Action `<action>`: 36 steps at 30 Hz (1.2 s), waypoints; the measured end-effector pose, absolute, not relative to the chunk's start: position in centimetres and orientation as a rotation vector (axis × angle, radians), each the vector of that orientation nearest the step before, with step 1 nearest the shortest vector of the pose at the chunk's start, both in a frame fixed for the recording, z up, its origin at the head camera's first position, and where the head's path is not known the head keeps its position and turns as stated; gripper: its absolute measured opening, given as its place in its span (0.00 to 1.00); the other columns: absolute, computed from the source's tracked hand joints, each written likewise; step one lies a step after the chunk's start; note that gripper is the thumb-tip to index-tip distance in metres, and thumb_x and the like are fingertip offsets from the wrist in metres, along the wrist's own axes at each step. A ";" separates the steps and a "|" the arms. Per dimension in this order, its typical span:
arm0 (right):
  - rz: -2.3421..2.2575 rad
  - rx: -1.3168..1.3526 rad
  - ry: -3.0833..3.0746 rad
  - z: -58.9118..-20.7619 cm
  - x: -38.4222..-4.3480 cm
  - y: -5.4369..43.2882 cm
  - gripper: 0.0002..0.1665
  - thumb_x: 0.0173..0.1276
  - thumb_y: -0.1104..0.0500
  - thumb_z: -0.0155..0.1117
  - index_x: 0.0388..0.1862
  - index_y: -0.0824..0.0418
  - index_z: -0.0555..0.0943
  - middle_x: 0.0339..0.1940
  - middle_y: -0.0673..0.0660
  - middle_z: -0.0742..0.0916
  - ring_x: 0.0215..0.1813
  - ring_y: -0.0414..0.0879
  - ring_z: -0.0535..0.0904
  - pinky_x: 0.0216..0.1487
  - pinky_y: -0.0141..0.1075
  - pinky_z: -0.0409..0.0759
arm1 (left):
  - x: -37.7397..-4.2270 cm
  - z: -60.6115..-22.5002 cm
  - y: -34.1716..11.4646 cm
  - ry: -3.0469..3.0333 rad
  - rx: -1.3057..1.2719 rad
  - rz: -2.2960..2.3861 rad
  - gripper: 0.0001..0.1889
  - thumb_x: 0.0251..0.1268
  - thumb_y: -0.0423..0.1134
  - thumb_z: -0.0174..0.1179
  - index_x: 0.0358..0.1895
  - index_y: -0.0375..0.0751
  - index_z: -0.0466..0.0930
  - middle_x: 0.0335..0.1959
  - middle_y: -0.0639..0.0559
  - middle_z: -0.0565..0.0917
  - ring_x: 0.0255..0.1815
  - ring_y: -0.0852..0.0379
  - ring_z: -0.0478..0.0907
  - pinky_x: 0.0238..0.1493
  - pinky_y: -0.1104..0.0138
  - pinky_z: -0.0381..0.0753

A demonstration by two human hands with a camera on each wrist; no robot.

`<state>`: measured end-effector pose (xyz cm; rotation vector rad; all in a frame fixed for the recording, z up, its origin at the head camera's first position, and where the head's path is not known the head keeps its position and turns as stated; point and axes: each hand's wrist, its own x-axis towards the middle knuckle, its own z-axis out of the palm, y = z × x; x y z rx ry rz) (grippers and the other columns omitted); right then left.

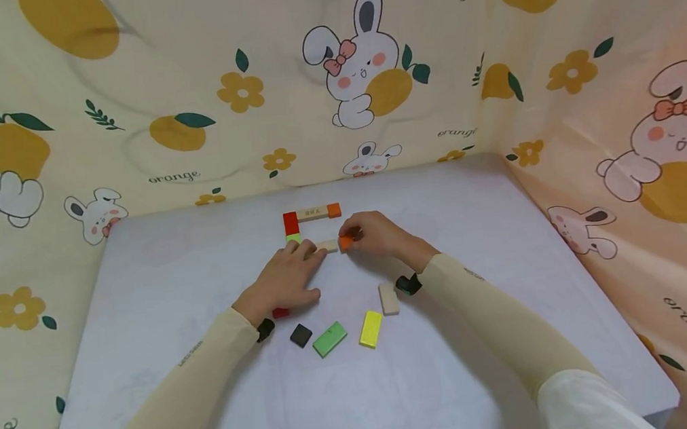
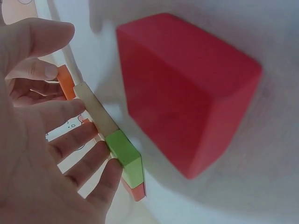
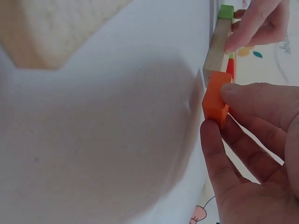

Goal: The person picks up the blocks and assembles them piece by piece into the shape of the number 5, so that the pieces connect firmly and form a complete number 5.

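Note:
With thumb and fingertips my right hand [image 1: 378,233] pinches an orange block [image 3: 216,100] at the right end of a pale wooden block [image 1: 326,247]. My left hand [image 1: 284,277] has its fingers extended, the fingertips touching the wooden block and the light green block [image 2: 126,154] beside it. Behind the green one lies a red block [image 1: 291,222]. From there a printed wooden block [image 1: 311,213] runs right to another orange block [image 1: 333,210], forming the far side of a bracket-shaped outline. A separate red block [image 2: 182,88] lies under the left wrist, partly hidden in the head view.
Nearer the body lie a black block [image 1: 301,335], a green block [image 1: 330,339], a yellow block [image 1: 370,328] and a plain wooden block [image 1: 389,299] by the right wrist. The white table [image 1: 160,292] meets a printed cloth [image 1: 183,65] at the back and sides.

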<state>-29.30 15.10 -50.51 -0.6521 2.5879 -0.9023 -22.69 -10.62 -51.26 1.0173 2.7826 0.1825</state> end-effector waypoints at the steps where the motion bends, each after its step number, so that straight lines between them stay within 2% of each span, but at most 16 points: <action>1: -0.898 -0.653 2.590 -50.5 -29.4 15.1 0.16 0.72 0.62 0.78 0.57 0.60 0.90 0.52 0.53 0.89 0.54 0.49 0.83 0.61 0.43 0.83 | -22.7 -51.2 -10.6 2.782 1.017 0.184 0.41 0.67 0.52 0.67 0.82 0.43 0.70 0.70 0.44 0.73 0.65 0.44 0.67 0.63 0.50 0.76; 8: -0.891 -0.677 2.585 -50.7 -29.7 14.9 0.16 0.71 0.63 0.78 0.57 0.63 0.89 0.52 0.55 0.90 0.53 0.50 0.85 0.61 0.42 0.83 | -22.7 -50.9 -10.4 2.769 1.014 0.183 0.41 0.67 0.51 0.67 0.82 0.42 0.70 0.71 0.43 0.73 0.66 0.43 0.68 0.64 0.49 0.77; 21: -0.880 -0.683 2.577 -51.2 -29.8 14.7 0.14 0.71 0.66 0.76 0.55 0.61 0.90 0.48 0.53 0.89 0.48 0.48 0.83 0.57 0.41 0.83 | -22.8 -50.9 -10.5 2.779 1.017 0.180 0.40 0.67 0.51 0.69 0.81 0.43 0.71 0.70 0.43 0.74 0.65 0.43 0.69 0.63 0.49 0.77; 36: -0.881 -0.670 2.582 -51.4 -29.6 14.5 0.14 0.71 0.65 0.76 0.54 0.60 0.90 0.46 0.51 0.89 0.48 0.48 0.82 0.56 0.42 0.83 | -23.1 -51.5 -10.7 2.775 1.032 0.222 0.40 0.66 0.51 0.69 0.81 0.42 0.72 0.69 0.43 0.74 0.65 0.43 0.69 0.62 0.49 0.78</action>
